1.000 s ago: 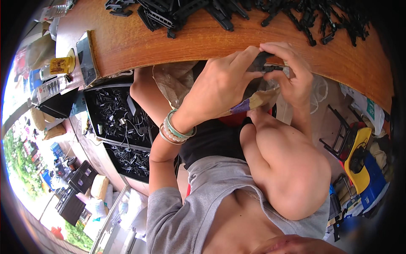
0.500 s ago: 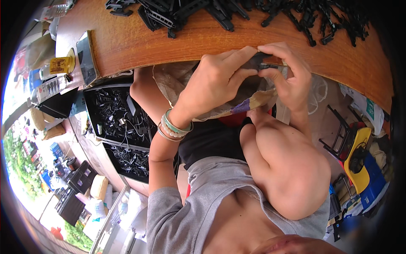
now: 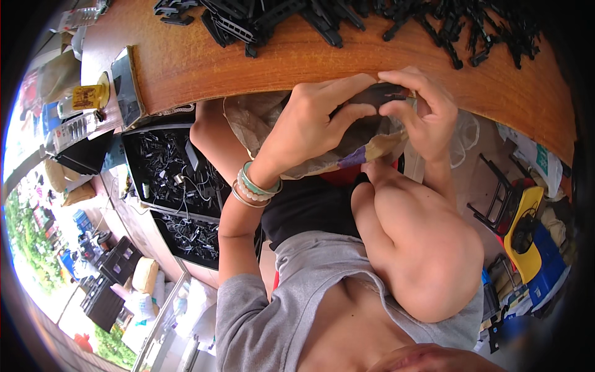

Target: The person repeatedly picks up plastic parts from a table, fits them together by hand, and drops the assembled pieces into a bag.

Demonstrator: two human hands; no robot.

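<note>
Open tabletop strip [image 3: 279,68]; black parts [image 3: 323,28] beyond

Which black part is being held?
The black part held between the left hand and right hand; the other black parts lie on the table or in black trays.

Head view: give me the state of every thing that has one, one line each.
Left hand: closed, pinching one end of the black part
Right hand: closed, pinching the other end
Black part: held between both hands, partly hidden by fingers
Bag: open, below the hands
Loose black parts: heaped on the table
Black trays: open, holding many small parts
Bracelets: worn on the left wrist
</note>
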